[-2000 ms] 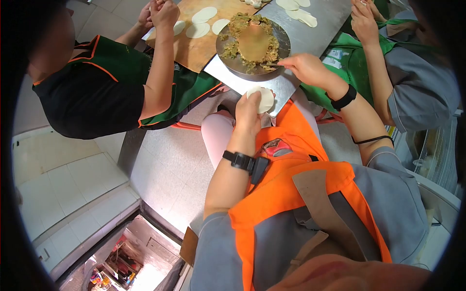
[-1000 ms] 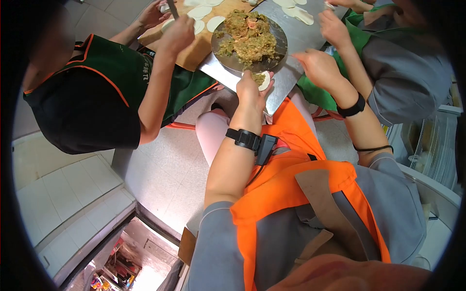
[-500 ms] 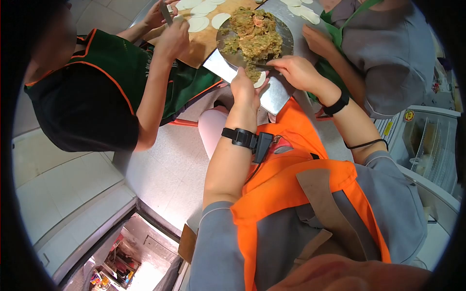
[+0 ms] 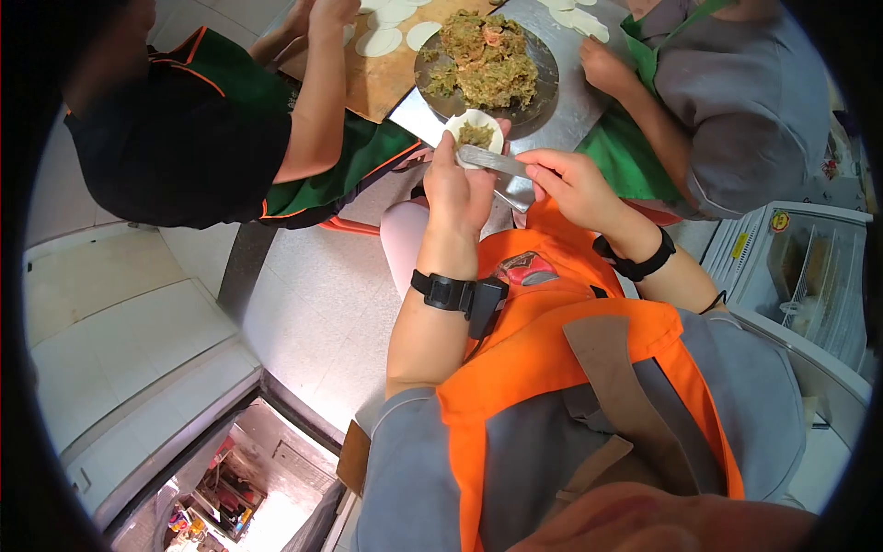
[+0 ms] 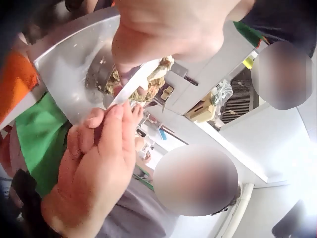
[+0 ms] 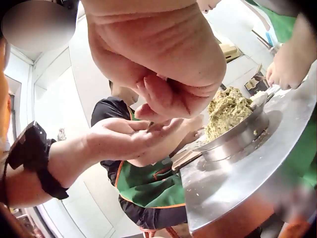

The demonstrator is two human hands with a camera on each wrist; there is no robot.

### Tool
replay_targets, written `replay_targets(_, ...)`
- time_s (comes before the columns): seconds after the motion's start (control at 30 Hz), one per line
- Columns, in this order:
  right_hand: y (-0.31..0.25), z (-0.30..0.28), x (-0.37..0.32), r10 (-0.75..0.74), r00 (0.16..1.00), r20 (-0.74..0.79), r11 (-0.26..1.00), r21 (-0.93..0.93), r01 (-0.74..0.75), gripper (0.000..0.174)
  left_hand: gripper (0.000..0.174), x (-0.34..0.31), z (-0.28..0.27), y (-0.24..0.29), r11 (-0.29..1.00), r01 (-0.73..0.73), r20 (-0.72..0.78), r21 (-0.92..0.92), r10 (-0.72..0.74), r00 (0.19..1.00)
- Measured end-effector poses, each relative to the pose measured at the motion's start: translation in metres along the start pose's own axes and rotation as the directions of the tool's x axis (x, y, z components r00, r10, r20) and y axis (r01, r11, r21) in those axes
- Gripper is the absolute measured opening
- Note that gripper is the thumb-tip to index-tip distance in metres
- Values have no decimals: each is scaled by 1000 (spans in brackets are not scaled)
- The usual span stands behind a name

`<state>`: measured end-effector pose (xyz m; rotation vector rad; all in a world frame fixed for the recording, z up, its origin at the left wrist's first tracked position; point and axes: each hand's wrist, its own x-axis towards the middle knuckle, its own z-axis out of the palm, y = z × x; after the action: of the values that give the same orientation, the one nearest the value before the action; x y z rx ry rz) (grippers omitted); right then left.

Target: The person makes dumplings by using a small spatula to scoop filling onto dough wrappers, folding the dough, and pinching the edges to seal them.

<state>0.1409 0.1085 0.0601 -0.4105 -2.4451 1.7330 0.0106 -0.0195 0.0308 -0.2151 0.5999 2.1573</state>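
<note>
My left hand [image 4: 460, 189] cups a round white dough wrapper [image 4: 496, 140], with the thumb at its left edge and fingers beneath it. A small heap of green-brown filling [image 4: 474, 135] lies in the wrapper's middle. My right hand [image 4: 572, 182] grips a flat metal spatula [image 4: 495, 161], whose blade overlaps the near edge of the wrapper and filling. Just beyond stands a round metal pan [image 4: 544, 103] with a large mound of the same filling [image 4: 497, 78]. In the right wrist view my left hand [image 6: 126, 139] is palm up under my curled right hand [image 6: 158, 59].
A wooden board [image 4: 377, 87] with several dough rounds [image 4: 378, 42] lies at the far left of the metal table [image 4: 520, 189]. More rounds [image 4: 579, 20] lie at the far right. One person in black [image 4: 184, 147] sits left, another in grey [image 4: 754, 101] right.
The right hand took filling from the pan with the spatula and put it on the wrapper. Both hands have now drawn back from the pan, the blade over the wrapper.
</note>
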Motion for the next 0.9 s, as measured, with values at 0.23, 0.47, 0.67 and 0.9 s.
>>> replay_targets(0.23, -12, -12, -6, -190, 979, -78, 981, -50, 186, 21, 46, -20, 9, 3, 996, -89, -10, 0, 89, 996)
replay_targets(0.47, -16, -8, -12, -523, 852, -5, 631, -674, 383, 26, 44, -24, 13, 0, 993, -107, -56, -42, 104, 993)
replay_targets(0.67, -25, -2, -1, -568, 818, -84, 739, -489, 463, 17, 41, -43, 37, -14, 997, -59, 3, 51, 59, 998)
replay_targets(0.9, -32, -9, 4, -431, 883, -185, 897, -192, 398, 12, 42, -58, 36, -30, 843, -244, 167, 479, 186, 968)
